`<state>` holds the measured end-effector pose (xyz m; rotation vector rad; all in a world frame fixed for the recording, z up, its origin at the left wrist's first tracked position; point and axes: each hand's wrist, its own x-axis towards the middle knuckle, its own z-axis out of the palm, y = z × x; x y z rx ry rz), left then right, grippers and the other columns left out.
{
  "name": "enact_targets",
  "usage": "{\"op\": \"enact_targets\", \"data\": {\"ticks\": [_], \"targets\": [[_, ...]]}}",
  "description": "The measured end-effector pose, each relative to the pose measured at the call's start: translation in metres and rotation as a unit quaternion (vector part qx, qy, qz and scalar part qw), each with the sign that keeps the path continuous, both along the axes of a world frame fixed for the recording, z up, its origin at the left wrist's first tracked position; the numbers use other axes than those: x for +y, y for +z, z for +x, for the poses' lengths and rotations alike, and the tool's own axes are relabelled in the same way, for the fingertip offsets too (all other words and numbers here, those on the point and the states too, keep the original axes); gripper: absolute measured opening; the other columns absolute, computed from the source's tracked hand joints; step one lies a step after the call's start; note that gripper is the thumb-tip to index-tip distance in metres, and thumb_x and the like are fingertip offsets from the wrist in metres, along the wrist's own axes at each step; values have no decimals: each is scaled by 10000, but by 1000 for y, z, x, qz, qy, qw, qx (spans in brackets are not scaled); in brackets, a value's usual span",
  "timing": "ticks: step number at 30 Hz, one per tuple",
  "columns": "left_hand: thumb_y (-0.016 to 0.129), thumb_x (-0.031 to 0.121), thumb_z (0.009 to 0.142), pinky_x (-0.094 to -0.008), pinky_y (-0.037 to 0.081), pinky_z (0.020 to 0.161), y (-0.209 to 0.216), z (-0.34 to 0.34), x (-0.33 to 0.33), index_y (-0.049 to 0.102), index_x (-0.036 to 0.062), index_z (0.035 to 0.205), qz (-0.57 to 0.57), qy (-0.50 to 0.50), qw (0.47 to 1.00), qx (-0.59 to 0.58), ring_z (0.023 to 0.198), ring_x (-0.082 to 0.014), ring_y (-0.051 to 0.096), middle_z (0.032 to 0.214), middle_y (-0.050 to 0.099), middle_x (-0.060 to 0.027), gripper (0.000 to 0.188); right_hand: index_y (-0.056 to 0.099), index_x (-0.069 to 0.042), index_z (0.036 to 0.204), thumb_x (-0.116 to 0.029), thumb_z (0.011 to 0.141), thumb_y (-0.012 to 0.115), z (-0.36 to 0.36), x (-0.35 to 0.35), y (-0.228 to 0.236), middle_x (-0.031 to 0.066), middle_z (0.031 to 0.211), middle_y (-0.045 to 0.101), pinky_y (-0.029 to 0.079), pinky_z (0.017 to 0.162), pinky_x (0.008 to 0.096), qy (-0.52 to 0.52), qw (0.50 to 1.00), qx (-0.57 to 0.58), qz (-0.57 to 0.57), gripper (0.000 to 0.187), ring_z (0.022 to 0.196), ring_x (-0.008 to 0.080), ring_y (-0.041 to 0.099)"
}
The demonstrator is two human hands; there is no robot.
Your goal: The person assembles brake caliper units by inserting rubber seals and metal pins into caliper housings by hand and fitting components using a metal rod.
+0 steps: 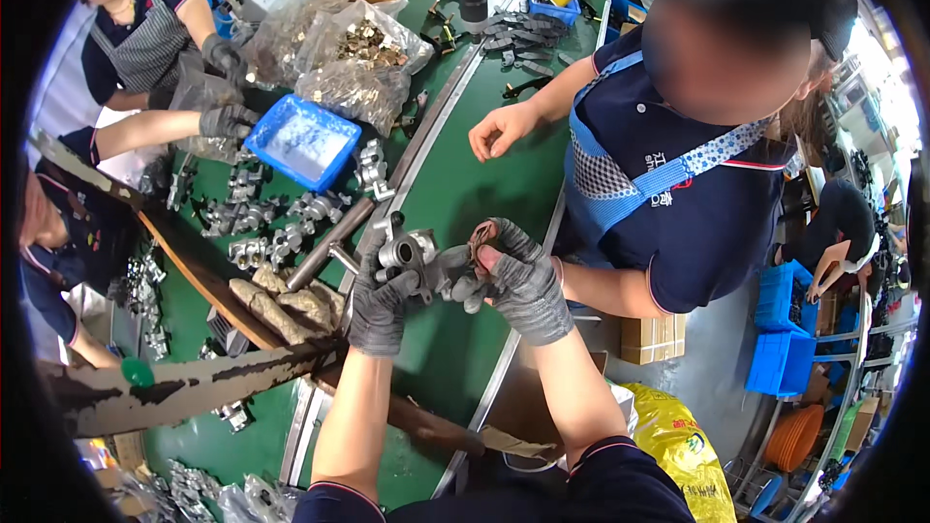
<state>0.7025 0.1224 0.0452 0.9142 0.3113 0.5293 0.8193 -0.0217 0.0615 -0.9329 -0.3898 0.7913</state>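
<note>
My left hand (380, 305), in a grey work glove, is closed around a silver metal casting (405, 250) with a round bore and a lever-like arm. Just to its right, my gloved right hand (528, 286) has its fingers curled in. A reddish-brown edge shows at those fingertips, and I cannot make out what they hold. Between both hands is a grey lump (455, 273); whether it is metal or glove is unclear. Both hands are over the green conveyor belt (450, 169).
Several silver castings (281, 242) lie left, near a blue tray (305, 140), a metal bar (331, 244) and plastic bags of small parts (363, 53). A co-worker (678, 165) stands right, a bare hand over the belt; others work left. A worn beam (194, 383) crosses the lower left.
</note>
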Motion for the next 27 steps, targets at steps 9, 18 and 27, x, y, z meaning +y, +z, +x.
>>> {"op": "enact_targets", "data": {"ticks": [9, 18, 27], "targets": [[720, 75, 671, -350, 462, 859, 14, 1, -28, 461, 24, 1270, -180, -54, 982, -18, 1016, -244, 548, 1111, 545, -71, 654, 580, -78, 895, -177, 871, 607, 3, -19, -4, 45, 822, 571, 445, 532, 273, 68, 969, 200, 129, 106, 627, 153, 530], [745, 146, 684, -351, 466, 881, 25, 21, -33, 470, 5, 1272, -177, -71, 981, 18, 1025, -227, 570, 1109, 575, -77, 664, 572, -103, 908, -234, 826, 664, 26, -29, -21, 21, 855, 550, 461, 696, 326, 112, 951, 256, 132, 180, 731, 176, 536], [766, 340, 698, -364, 409, 974, 44, 20, -31, 439, -12, 1309, -67, -65, 994, 48, 1112, -230, 545, 1224, 556, -126, 777, 611, -11, 868, -71, 817, 641, 8, -17, 55, 61, 801, 616, 484, 682, 280, -78, 958, -225, -157, 84, 749, 165, 597]]}}
